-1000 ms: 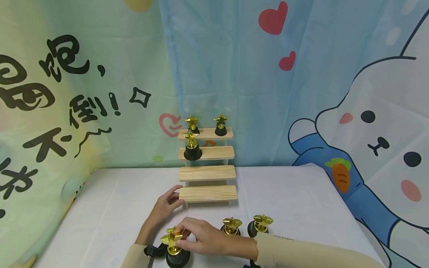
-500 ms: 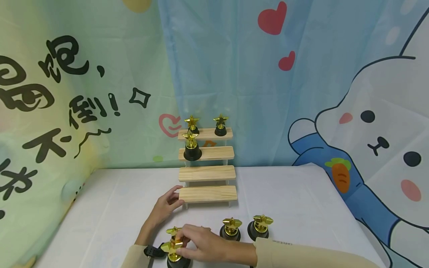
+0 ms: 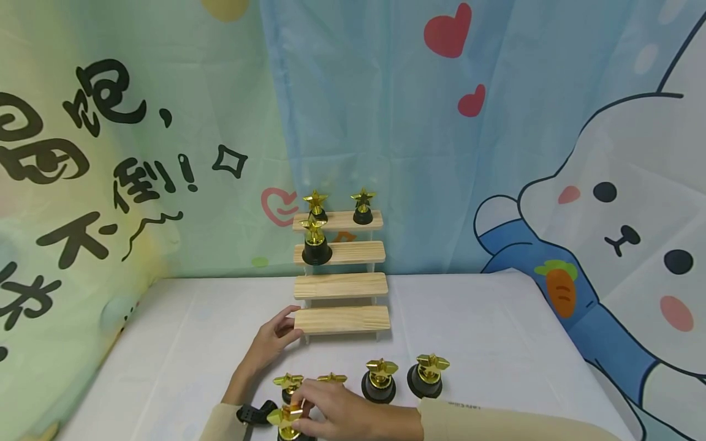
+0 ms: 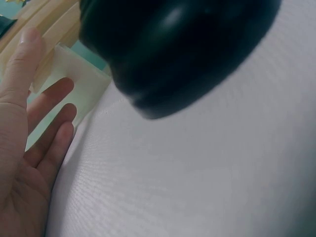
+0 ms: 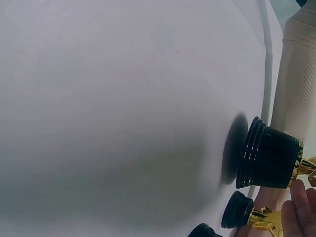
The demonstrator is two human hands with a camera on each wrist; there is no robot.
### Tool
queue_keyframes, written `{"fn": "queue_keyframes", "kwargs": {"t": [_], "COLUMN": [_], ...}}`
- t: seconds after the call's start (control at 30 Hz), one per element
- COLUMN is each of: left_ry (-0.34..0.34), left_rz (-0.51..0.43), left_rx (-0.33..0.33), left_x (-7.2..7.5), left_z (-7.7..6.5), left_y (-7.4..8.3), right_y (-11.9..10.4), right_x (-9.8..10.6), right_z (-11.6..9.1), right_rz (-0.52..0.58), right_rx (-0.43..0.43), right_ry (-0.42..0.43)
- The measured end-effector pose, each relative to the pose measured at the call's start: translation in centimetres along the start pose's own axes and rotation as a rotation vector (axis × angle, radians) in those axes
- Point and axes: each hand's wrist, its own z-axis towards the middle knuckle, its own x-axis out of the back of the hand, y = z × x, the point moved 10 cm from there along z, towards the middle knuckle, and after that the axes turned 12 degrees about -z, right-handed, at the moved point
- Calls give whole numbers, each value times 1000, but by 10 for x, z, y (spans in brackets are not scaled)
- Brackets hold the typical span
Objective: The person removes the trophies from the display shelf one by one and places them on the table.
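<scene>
My right hand (image 3: pixel 344 410) pinches a gold star trophy (image 3: pixel 285 418) by its star, near the table's front. In the right wrist view its black base (image 5: pixel 270 157) hangs a little above the white cloth, over its shadow. That dark base (image 4: pixel 182 49) also looms large in the left wrist view. My left hand (image 3: pixel 270 337) holds the left end of the wooden stepped stand (image 3: pixel 342 318), thumb at the front of the lowest step and a finger at its back. The other left fingers (image 4: pixel 54 96) lie near the clear side support (image 4: pixel 81 84).
Behind the right hand stand more trophies, one (image 3: pixel 288 383) at left, another (image 3: pixel 332 378) partly hidden, and two (image 3: pixel 379 381) (image 3: pixel 426 376) at right. Three trophies are on the stand: two (image 3: pixel 316 202) (image 3: pixel 363 205) on the top step, one (image 3: pixel 317 242) below.
The right hand has drawn the trophy a little toward the table's front edge, uncovering trophies behind it. The left hand and stand have stayed put.
</scene>
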Motion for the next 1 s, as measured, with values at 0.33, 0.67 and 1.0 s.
{"fn": "queue_keyframes", "kwargs": {"t": [0.33, 0.67, 1.0], "left_ry": [-7, -4, -9], "left_rz": [2, 9, -1], "left_rx": [-21, -37, -50], "left_x": [0, 1, 0], "left_z": [0, 0, -1], "left_y": [0, 2, 3], "right_y": [2, 7, 6], "right_x": [-10, -20, -17], "right_z": [-7, -12, -17], "right_rz": [96, 72, 53], "right_rx": [-32, -73, -52], "right_ry": [-70, -141, -115]}}
